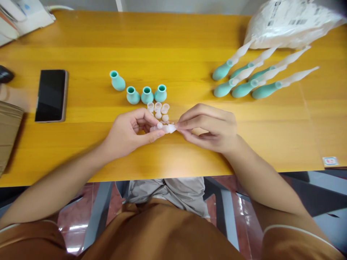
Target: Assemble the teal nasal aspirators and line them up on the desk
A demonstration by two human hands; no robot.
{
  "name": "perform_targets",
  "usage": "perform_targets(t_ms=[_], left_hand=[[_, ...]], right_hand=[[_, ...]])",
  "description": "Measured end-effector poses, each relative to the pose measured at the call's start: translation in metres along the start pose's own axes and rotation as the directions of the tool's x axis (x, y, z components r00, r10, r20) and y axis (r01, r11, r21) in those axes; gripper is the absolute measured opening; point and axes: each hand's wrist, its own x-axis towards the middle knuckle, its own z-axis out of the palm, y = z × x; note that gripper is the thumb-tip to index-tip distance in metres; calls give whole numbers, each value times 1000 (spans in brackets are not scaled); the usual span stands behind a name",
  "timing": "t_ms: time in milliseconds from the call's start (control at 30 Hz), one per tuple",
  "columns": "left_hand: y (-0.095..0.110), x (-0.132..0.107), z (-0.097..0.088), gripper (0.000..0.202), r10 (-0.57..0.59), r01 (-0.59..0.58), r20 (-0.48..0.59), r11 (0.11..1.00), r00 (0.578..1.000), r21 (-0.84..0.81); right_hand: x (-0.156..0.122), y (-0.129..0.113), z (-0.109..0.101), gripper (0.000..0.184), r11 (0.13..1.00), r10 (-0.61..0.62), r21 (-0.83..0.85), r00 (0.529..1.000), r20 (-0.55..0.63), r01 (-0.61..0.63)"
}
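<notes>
My left hand (132, 131) pinches a small translucent plastic nozzle piece (169, 128) between thumb and fingers, above the table near its front edge. My right hand (210, 126) has its fingertips closed on the right end of the same piece. Just beyond my hands lie small clear cup-shaped parts (158, 107) and little round translucent parts (165, 118), some partly hidden by my left fingers. Behind them several teal squeeze bulbs (147, 95) show their open necks. At the right, several teal bulbs with long translucent tips (244, 89) lie in two rows.
A dark phone (51, 95) lies on the wooden table (173, 43) at the left, beside a cardboard box (9, 133). A white plastic package (290, 25) occupies the back right. A small label (330, 161) is near the right front edge.
</notes>
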Motion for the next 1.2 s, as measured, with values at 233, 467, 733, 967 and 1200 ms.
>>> perform_targets(t_ms=[233, 467, 733, 967, 1200], left_hand=[[-4, -1, 2, 25, 95, -90, -43, 992, 995, 93], [-12, -3, 3, 25, 179, -168, -55, 973, 982, 161], [-19, -4, 4, 26, 247, -234, -76, 961, 966, 149], [-20, -4, 8, 24, 204, -199, -118, 978, 972, 55], [-21, -1, 5, 33, 204, -201, -125, 979, 971, 31]], right_hand=[[-2, 0, 2, 16, 997, 51, 53, 999, 1, -51], [-3, -1, 5, 19, 991, 85, 100, 996, -5, -84], [-3, -5, 6, 20, 989, 102, 109, 994, -30, -98], [-2, -8, 8, 19, 989, 115, 98, 992, -50, -110], [0, -10, 7, 21, 975, 144, 174, 989, -31, -136]])
